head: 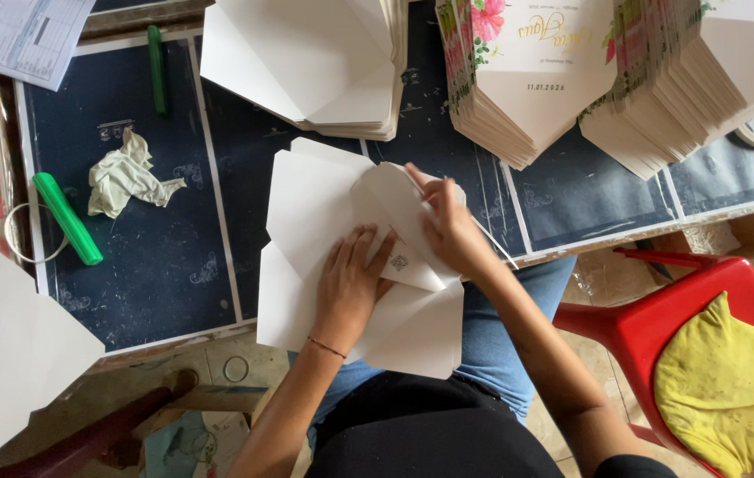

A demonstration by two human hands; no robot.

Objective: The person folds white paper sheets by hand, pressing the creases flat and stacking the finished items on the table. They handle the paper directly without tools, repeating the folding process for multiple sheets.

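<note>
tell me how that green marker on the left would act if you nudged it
The green marker looks round and lies flat on the dark mat, so it would probably roll sideways. It seems light, likely sliding easily. The crumpled tissue beside it might stop it.

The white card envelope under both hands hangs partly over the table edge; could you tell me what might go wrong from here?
The white card envelope overhangs the table edge toward the lap, so it may slip or crease if the left hand lifts. The right hand presses a flap while holding a thin stick; a skewed fold is possible. The crumpled cloth and green stick lie close and might smudge stray sheets.
</note>
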